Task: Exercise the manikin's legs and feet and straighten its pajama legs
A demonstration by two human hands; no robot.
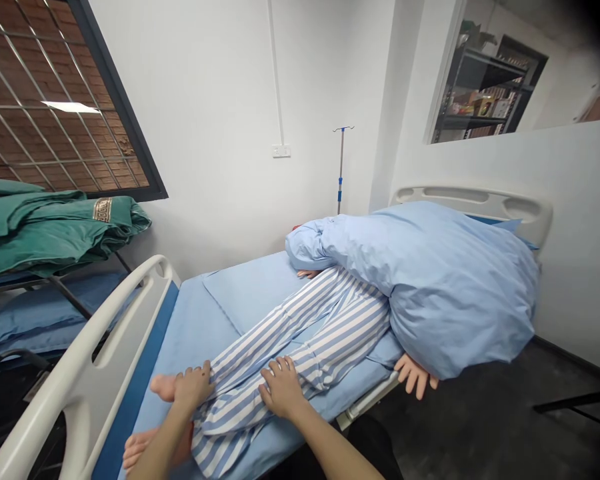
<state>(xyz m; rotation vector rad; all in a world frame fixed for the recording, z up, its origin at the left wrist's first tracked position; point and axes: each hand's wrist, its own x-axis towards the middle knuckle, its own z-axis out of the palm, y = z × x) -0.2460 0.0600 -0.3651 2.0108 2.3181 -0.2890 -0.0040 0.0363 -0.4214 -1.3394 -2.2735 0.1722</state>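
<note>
A manikin in blue-and-white striped trousers [345,320] lies on a bed with a light blue sheet [245,287]. My left hand [193,388] is curled over its far ankle, at the trouser hem just above the bare foot [163,387]. On the nearer trouser leg, around the shin, rests my right hand [283,388] with its fingers spread. The other foot [136,445] is partly behind my left forearm. A bulky light blue quilt [430,273] covers the upper body and head. From beneath it the manikin's hand [414,375] hangs past the mattress edge.
A cream footboard [75,373] stands at the left and a headboard [523,207] at the far right. Behind the bed is an IV pole [341,167] by the wall. Folded green covers [55,230] lie on another bed at left. A bed rail [367,402] runs along the near side.
</note>
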